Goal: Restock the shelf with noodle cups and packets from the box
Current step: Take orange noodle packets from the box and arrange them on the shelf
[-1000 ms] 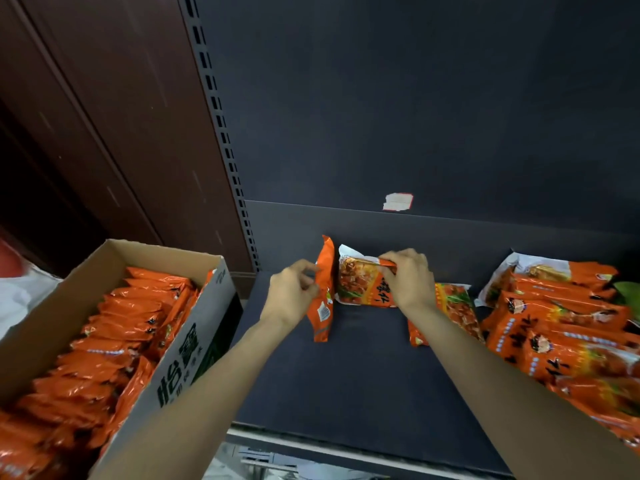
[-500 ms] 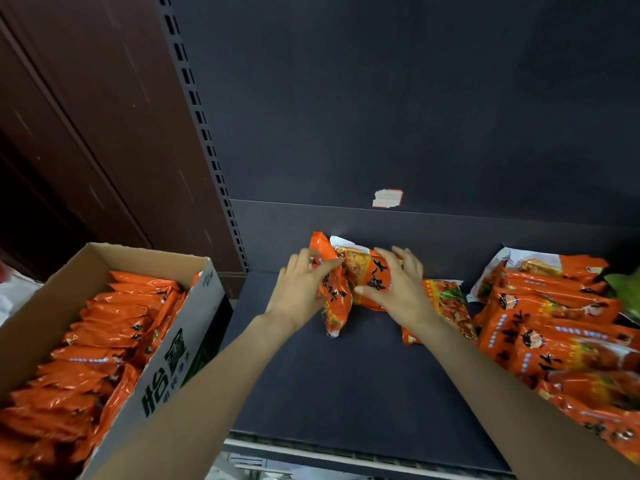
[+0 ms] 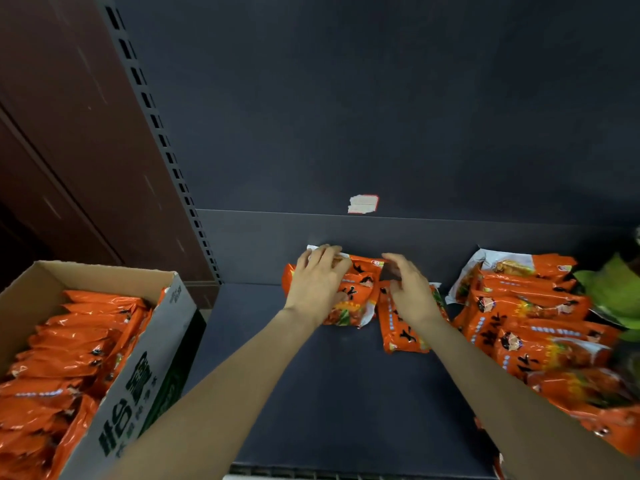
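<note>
A dim dark back panel (image 3: pixel 381 98) meets a reddish-brown wall (image 3: pixel 62 116) at left.

The box (image 3: pixel 114 393) and right-hand packet pile (image 3: pixel 540 337) run past the frame's edges.

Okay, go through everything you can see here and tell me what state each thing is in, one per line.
Open brown cardboard box: flaps open, packed with orange packets.
Orange noodle packets at the shelf's back: lying flat.
Left hand: fingers spread, pressing on those packets.
Right hand: open, over the neighbouring packet.
Dark shelf: partly stocked.
Orange packet stack at right: piled overlapping.
</note>
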Demonstrator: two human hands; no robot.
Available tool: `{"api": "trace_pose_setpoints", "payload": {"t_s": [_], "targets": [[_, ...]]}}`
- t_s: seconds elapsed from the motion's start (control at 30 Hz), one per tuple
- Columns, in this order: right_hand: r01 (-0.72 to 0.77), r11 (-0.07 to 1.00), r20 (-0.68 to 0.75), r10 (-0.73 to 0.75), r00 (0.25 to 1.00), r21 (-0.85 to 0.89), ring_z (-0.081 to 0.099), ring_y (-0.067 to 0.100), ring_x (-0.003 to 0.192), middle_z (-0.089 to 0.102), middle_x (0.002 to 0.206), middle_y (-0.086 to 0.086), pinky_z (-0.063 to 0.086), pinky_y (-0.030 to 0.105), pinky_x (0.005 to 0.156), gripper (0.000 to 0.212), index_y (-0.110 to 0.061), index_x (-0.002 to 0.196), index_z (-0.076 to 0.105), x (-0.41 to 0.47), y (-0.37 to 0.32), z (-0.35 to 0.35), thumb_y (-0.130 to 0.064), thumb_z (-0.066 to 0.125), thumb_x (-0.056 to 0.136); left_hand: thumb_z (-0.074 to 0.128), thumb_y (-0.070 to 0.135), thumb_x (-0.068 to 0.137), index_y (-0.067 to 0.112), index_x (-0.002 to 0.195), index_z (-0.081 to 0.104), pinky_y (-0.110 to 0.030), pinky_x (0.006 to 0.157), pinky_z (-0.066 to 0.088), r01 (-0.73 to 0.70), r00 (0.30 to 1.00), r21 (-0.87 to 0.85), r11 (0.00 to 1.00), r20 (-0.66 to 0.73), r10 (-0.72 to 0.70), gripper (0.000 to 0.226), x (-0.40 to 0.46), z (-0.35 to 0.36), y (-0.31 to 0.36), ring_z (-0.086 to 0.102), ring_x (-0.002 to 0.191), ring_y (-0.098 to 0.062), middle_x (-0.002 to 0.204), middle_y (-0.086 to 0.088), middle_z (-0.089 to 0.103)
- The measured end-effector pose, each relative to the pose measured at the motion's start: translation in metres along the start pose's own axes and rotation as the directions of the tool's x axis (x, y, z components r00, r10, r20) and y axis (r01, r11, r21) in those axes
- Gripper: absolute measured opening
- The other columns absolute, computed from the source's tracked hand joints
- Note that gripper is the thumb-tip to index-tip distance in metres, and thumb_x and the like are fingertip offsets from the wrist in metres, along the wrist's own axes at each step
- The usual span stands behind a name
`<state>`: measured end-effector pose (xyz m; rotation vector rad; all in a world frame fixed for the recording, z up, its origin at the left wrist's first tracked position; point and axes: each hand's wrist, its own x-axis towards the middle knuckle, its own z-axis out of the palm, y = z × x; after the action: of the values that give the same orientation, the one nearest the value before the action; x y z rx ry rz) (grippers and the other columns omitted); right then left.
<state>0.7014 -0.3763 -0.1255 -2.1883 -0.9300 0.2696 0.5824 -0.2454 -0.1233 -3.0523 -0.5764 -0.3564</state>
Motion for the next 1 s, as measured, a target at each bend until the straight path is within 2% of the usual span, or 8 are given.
{"api": "trace_pose_setpoints", "payload": {"t_s": [0.1,0.2,0.37,0.53,0.7,0.8,0.93,1.0], "targets": [[-0.061,0.987,0.051,0.07,0.996,-0.147,0.044,0.023,0.127,0.046,0.136,0.011,0.034,0.029,0.104,0.055,-0.015,0.139,0.038,0.003,0.021,-0.006,-0.003,0.056,0.088,0.066,0.038,0.084,0.024,0.136,0.033,-0.04,0.112,0.02,0.039,0.999,0.054,0.998,-0.004,-0.039,0.063,0.006,0.005,0.003,0.03,0.135,-0.023,0.143,-0.004,0.036],[-0.079,0.958,0.154,0.125,0.98,-0.276,0.038,0.025,0.132,0.041,0.141,0.01,0.033,0.034,0.108,0.069,-0.015,0.142,0.033,0.007,0.037,-0.006,-0.014,0.068,0.083,0.064,0.039,0.085,0.03,0.143,0.024,-0.042,0.11,0.024,0.055,0.998,0.079,0.995,-0.034,-0.053,0.071,0.009,0.01,0.006,0.034,0.132,-0.025,0.141,-0.003,0.038],[-0.038,0.893,0.304,0.192,0.933,-0.449,0.028,0.025,0.138,0.032,0.148,0.007,0.028,0.038,0.113,0.094,-0.018,0.148,0.023,0.016,0.054,-0.002,-0.022,0.079,0.072,0.055,0.045,0.089,0.029,0.147,0.016,-0.043,0.112,0.022,0.097,0.995,0.108,0.989,-0.028,-0.095,0.072,0.011,0.014,0.01,0.032,0.132,-0.024,0.139,-0.004,0.035],[0.02,0.821,0.325,0.203,0.924,-0.57,0.034,0.025,0.129,0.036,0.134,0.006,0.036,0.038,0.105,0.094,-0.016,0.143,0.031,0.024,0.058,-0.002,-0.032,0.083,0.066,0.064,0.044,0.083,0.026,0.149,0.01,-0.043,0.115,0.013,0.063,0.998,0.124,0.99,0.002,-0.064,0.087,0.008,0.016,0.007,0.026,0.135,-0.024,0.141,-0.005,0.031],[0.062,0.798,0.348,0.19,0.918,-0.6,0.033,0.025,0.123,0.035,0.129,0.008,0.038,0.039,0.102,0.085,-0.016,0.134,0.04,0.029,0.056,-0.005,-0.036,0.083,0.063,0.062,0.033,0.086,0.025,0.149,0.012,-0.04,0.115,0.014,0.081,0.997,0.118,0.99,-0.01,-0.08,0.081,0.009,0.023,0.009,0.027,0.134,-0.023,0.141,-0.006,0.032],[0.079,0.813,0.372,0.175,0.912,-0.576,0.044,0.024,0.119,0.044,0.128,0.007,0.039,0.037,0.1,0.078,-0.015,0.127,0.042,0.029,0.057,-0.005,-0.033,0.084,0.064,0.061,0.033,0.087,0.025,0.148,0.013,-0.038,0.115,0.015,0.098,0.995,0.095,0.991,0.001,-0.098,0.078,0.008,0.025,0.011,0.028,0.135,-0.022,0.141,-0.005,0.032],[0.121,0.793,0.402,0.165,0.9,-0.597,0.041,0.025,0.125,0.042,0.133,0.007,0.035,0.037,0.105,0.094,-0.012,0.138,0.034,0.033,0.056,-0.005,-0.037,0.084,0.062,0.07,0.036,0.078,0.024,0.147,0.021,-0.039,0.112,0.022,0.089,0.996,0.091,0.992,-0.018,-0.088,0.086,0.006,0.027,0.009,0.034,0.132,-0.023,0.137,-0.006,0.038],[0.148,0.772,0.426,0.17,0.888,-0.618,0.039,0.026,0.124,0.041,0.13,0.008,0.036,0.04,0.105,0.095,-0.011,0.137,0.039,0.035,0.056,-0.005,-0.042,0.084,0.06,0.076,0.04,0.072,0.023,0.147,0.021,-0.04,0.111,0.025,0.07,0.997,0.114,0.991,-0.034,-0.067,0.095,0.004,0.028,0.009,0.035,0.132,-0.024,0.139,-0.007,0.039]]}}
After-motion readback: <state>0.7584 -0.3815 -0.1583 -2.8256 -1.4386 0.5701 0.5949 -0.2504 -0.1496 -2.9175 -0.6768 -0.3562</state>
